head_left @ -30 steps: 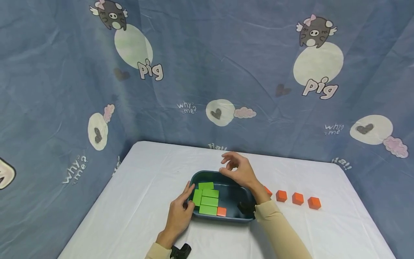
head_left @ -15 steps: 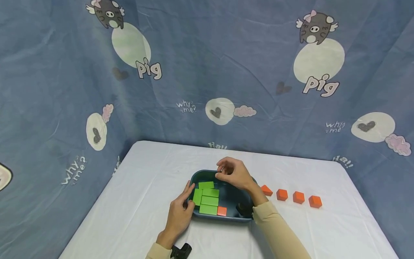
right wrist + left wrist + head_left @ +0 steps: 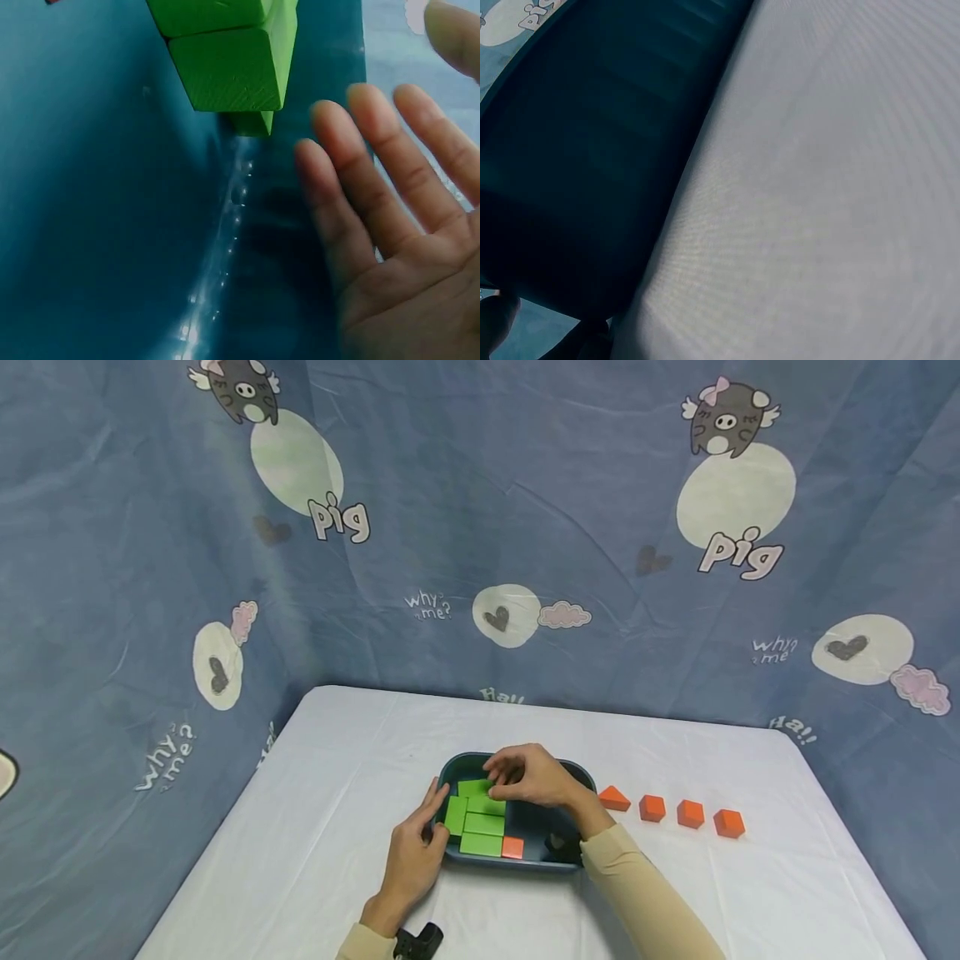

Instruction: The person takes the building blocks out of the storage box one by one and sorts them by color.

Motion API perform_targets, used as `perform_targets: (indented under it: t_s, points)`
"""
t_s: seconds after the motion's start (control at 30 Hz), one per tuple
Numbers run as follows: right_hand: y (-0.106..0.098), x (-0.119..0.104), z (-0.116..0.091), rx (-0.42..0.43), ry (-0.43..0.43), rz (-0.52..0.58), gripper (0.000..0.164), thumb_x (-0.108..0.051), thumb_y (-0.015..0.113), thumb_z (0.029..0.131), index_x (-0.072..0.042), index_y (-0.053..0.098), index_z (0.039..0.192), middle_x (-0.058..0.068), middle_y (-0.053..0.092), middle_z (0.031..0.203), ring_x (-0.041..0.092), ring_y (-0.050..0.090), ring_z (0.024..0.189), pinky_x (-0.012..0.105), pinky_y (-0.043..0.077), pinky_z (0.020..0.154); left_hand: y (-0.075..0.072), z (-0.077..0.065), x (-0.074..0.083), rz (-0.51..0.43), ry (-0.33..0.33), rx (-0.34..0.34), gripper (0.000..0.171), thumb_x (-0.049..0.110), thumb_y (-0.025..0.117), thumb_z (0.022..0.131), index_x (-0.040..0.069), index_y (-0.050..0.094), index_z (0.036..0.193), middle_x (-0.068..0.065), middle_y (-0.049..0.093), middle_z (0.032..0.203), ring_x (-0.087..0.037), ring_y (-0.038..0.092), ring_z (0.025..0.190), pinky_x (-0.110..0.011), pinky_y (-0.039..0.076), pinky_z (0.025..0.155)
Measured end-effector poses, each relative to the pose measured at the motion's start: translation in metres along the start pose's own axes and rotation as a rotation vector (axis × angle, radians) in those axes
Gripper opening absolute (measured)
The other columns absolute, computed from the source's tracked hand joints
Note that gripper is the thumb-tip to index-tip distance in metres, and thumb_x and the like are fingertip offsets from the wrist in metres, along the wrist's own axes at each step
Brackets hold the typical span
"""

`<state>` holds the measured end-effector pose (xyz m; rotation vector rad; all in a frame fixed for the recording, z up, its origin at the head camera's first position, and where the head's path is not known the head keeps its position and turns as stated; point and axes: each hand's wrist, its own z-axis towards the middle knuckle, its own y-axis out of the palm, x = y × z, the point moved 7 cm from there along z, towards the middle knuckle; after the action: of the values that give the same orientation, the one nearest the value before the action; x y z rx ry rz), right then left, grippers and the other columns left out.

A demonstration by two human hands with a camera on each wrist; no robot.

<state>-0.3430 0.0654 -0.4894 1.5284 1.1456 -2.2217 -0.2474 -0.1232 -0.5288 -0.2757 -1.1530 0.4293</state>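
Observation:
A dark teal tray (image 3: 517, 865) sits on the white-covered table, with several green blocks (image 3: 482, 822) laid flat in its left part and an orange block (image 3: 512, 847) beside the nearest one. My left hand (image 3: 412, 856) rests against the tray's left end, fingers along the side and thumb by the near corner. Over the far green blocks hovers my right hand (image 3: 536, 777), covering part of them. In the right wrist view its fingers (image 3: 390, 157) are spread beside stacked green blocks (image 3: 229, 71), touching none and holding nothing. Only dark fingertips (image 3: 496, 315) show in the left wrist view.
An orange triangular block (image 3: 615, 799) and three orange cubes (image 3: 690, 814) stand in a row right of the tray. A blue patterned cloth (image 3: 420, 485) hangs behind the table. A black device (image 3: 418, 941) is strapped to the left wrist.
My right hand has come down and to the left, from above the tray's far rim to over the green blocks. The orange triangular block is uncovered now. My left hand stays put.

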Motion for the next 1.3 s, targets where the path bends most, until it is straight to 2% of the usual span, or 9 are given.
perform_targets:
  t_s: [0.2, 0.43, 0.73, 0.97, 1.3]
  points:
    - [0.006, 0.002, -0.002, -0.064, 0.045, 0.016, 0.036, -0.007, 0.081, 0.085, 0.003, 0.072, 0.118, 0.018, 0.073, 0.103, 0.031, 0.07, 0.089, 0.042, 0.059, 0.08, 0.0, -0.001, 0.0, 0.002, -0.006, -0.005, 0.06, -0.006, 0.057, 0.087, 0.005, 0.056, 0.146, -0.015, 0.046, 0.154, -0.02, 0.044, 0.139, -0.014, 0.029, 0.108]
    - [0.008, 0.009, -0.004, -0.127, 0.099, -0.046, 0.03, -0.011, 0.085, 0.082, -0.006, 0.077, 0.11, 0.003, 0.075, 0.103, 0.02, 0.07, 0.087, 0.033, 0.058, 0.079, 0.0, 0.0, 0.003, 0.001, 0.0, -0.006, 0.061, -0.006, 0.057, 0.087, 0.006, 0.056, 0.146, -0.017, 0.046, 0.154, -0.02, 0.044, 0.14, -0.013, 0.029, 0.109]
    - [0.01, 0.014, -0.004, -0.153, 0.125, -0.158, 0.028, -0.012, 0.084, 0.083, -0.009, 0.076, 0.11, -0.003, 0.073, 0.101, 0.011, 0.068, 0.082, 0.028, 0.057, 0.074, 0.001, 0.0, 0.002, -0.008, -0.004, -0.007, 0.061, -0.006, 0.056, 0.087, 0.006, 0.055, 0.147, -0.016, 0.045, 0.155, -0.021, 0.043, 0.14, -0.012, 0.029, 0.108]
    - [0.01, 0.016, -0.004, -0.151, 0.148, -0.214, 0.025, -0.008, 0.082, 0.085, -0.009, 0.076, 0.11, -0.003, 0.073, 0.099, 0.008, 0.067, 0.082, 0.026, 0.057, 0.072, 0.0, 0.001, 0.004, -0.026, 0.006, -0.001, 0.06, -0.007, 0.055, 0.087, 0.005, 0.056, 0.146, -0.018, 0.045, 0.154, -0.022, 0.043, 0.14, -0.013, 0.029, 0.109]
    - [0.012, 0.015, -0.002, -0.166, 0.141, -0.263, 0.036, 0.001, 0.077, 0.077, -0.008, 0.074, 0.112, -0.003, 0.072, 0.099, 0.007, 0.065, 0.076, 0.027, 0.056, 0.069, 0.0, 0.0, 0.002, -0.028, 0.007, 0.002, 0.06, -0.007, 0.055, 0.087, 0.003, 0.056, 0.145, -0.018, 0.045, 0.154, -0.022, 0.043, 0.14, -0.013, 0.029, 0.109]
